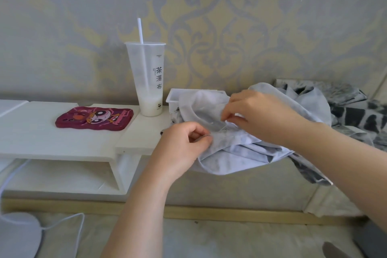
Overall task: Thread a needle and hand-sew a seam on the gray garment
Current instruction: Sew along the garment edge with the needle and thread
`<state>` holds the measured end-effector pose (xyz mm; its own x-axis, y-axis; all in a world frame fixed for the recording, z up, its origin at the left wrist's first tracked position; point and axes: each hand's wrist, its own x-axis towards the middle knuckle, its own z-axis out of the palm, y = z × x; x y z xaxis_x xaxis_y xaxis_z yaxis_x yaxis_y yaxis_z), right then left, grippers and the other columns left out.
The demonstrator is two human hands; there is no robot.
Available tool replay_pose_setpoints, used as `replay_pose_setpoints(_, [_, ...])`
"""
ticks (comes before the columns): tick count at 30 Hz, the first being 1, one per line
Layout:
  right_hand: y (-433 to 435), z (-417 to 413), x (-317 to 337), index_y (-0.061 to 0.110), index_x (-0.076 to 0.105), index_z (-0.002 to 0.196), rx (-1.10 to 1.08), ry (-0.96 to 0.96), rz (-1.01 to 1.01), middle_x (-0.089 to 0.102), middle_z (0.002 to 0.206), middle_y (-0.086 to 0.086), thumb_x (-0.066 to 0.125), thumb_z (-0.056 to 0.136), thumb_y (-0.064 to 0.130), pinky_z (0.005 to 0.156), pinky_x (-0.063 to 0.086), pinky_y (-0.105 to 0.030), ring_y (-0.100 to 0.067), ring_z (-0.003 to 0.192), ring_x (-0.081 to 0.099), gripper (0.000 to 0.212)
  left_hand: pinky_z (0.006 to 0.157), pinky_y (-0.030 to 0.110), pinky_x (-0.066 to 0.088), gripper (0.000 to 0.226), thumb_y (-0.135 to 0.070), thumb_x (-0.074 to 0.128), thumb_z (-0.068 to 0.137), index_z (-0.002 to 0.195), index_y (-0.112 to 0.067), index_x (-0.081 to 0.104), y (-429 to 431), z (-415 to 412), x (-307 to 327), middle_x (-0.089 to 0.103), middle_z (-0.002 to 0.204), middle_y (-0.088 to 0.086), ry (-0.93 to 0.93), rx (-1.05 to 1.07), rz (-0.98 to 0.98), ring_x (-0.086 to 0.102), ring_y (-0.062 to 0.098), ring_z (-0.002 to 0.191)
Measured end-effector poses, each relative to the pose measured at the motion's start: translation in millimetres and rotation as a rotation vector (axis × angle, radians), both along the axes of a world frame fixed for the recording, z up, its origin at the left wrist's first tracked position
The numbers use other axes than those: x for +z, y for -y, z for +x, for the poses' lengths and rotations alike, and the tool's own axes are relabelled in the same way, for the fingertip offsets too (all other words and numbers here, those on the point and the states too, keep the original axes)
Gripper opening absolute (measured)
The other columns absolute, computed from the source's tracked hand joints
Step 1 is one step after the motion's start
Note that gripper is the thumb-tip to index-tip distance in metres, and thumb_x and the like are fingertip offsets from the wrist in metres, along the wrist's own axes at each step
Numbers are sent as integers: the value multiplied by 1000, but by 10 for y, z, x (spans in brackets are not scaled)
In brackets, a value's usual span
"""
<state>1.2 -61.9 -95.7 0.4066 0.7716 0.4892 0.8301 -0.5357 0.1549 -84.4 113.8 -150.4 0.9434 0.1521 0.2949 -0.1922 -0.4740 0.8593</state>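
Head view | gray garment (240, 148) bunched on white shelf (62, 142), 3 o'clock of cup (149, 81); long axis roughly 9-to-3, lower fold hanging toward 6 | left hand (182, 146) pinches a fold | right hand (261, 115) pinches neckline edge | needle too small to tell
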Motion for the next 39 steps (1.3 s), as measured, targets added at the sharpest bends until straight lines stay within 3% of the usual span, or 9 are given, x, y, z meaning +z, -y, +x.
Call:
replay_pose_setpoints(7, [-53,-80,45,29,71,94,-69,-101,-135,62,95,8,50,92,12,67,49,-38,-18,82,59,26,68,22,48,10,-21,68,84,76,-27,68,-13,0,10,69,73,-10,-3,0,-4,61,5,68])
replay_pose_setpoints(17, [-94,-120,87,25,72,91,-68,-186,-128,62,93,5,52,92,11,69,48,-34,-17,81,58,25,74,30,51,9,-22,68,84,77,-27,68,-37,-2,11,70,76,-10,-8,-29,-26,64,8,72])
replay_pose_setpoints(39, [-158,-116,74,19,74,88,-1,-240,-89,66,90,0,57,87,4,70,50,-38,-19,77,60,23,74,24,48,13,-23,66,87,77,-30,68,-61,-38,44,72,78,-11,-33,-82,-51,65,4,76])
